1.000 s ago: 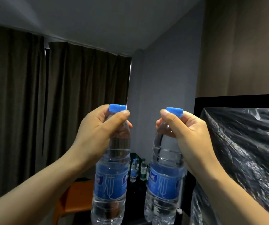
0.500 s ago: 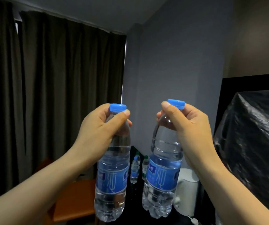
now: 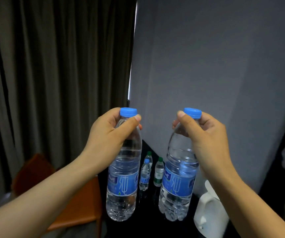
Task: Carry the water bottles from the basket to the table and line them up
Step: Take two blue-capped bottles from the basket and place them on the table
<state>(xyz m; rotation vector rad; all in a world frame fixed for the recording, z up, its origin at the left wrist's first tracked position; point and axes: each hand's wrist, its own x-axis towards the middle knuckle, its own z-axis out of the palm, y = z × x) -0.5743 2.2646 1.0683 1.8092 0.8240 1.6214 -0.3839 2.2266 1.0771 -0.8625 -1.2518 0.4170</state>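
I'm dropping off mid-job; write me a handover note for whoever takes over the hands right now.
Left hand: grips a water bottle by its neck, upright, in the air.
Right hand: grips a second bottle the same way.
Table: a blue-capped bottle, a near green-capped bottle and a far green-capped bottle stand at its far end.
Basket: out of view.
Left to do: set both held bottles down in line with those; any more in the basket cannot be told.

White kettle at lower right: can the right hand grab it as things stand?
Probably not yet. The right hand grips a blue-capped water bottle by its neck, so it is full; otherwise the white kettle sits below it, apparently unobstructed.
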